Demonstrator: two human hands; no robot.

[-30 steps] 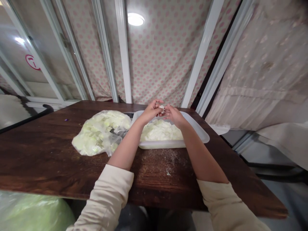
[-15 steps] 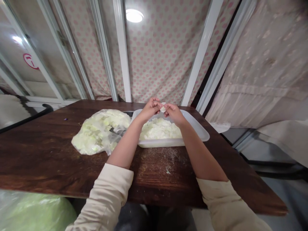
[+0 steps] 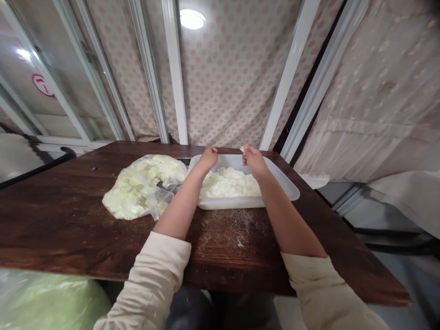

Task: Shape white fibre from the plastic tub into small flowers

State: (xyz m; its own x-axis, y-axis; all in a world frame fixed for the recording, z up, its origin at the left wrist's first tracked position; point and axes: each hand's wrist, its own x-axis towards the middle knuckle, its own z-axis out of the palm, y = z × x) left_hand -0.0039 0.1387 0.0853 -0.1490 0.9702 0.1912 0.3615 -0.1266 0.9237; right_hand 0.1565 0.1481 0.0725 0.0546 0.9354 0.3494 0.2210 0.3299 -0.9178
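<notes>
The two hands are apart, one at each far corner of the heap in the middle of the frame. The right hand (image 3: 253, 160) pinches a small white piece (image 3: 242, 149) between its fingertips, a light grip that suits so slight a scrap, and holds it raised just above the far rim of the white plastic tray (image 3: 283, 184). The left hand (image 3: 208, 158) is curled loosely near the tray's far left corner; whether it holds anything I cannot tell. Beneath and between them lies a heap of finely chopped white bits (image 3: 228, 182), filling the near half of the tray, which sits square in front of the person, likely so both arms reach over it evenly. Just left of the tray a clear plastic bag (image 3: 140, 190) of chopped pale-green leaves, cabbage by the look, slumps on the dark wooden table (image 3: 68, 220), its mouth turned toward the tray and close at hand. Crumbs speckle the wood just before the tray. At lower left, below the table edge, a second bag of greens (image 3: 48, 302) bulges. A pink-dotted curtain (image 3: 227, 82) hangs behind.
</notes>
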